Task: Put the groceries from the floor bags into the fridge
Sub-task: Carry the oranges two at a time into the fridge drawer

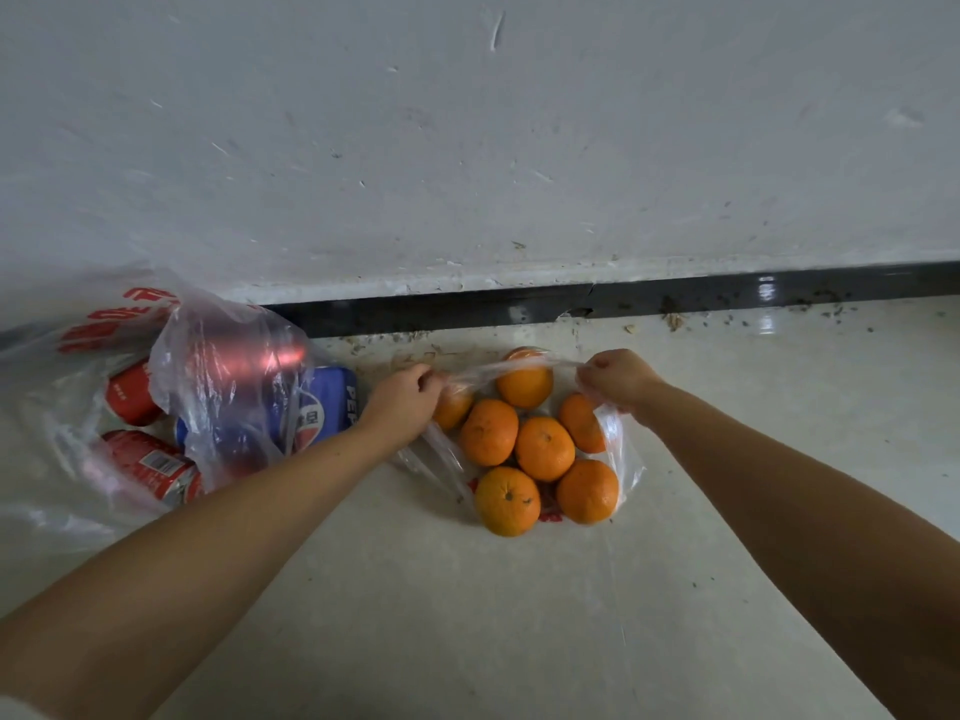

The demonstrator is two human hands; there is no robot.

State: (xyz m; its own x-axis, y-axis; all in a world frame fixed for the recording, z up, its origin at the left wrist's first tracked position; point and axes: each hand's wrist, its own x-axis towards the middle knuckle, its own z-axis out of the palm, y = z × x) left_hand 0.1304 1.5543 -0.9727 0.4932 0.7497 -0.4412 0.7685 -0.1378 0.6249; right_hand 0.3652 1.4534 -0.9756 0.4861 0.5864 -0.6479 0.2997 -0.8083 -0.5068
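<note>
My left grip [410, 394] and right grip [615, 379] each pinch shut on the thin bag [621, 449] of oranges [544, 448] on the floor [467, 615], and I judge a sharp pull could tear it, spilling fruit.

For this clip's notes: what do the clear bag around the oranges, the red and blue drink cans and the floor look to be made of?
Clear bag around the oranges: thin plastic film, see-through, crinkled, stretching between the left hand and right hand.
Red drink cans and blue drink can: probably printed metal, judging by their cylindrical shape and sheen.
Pale floor: likely glazed tile; glossy reflections show.
</note>
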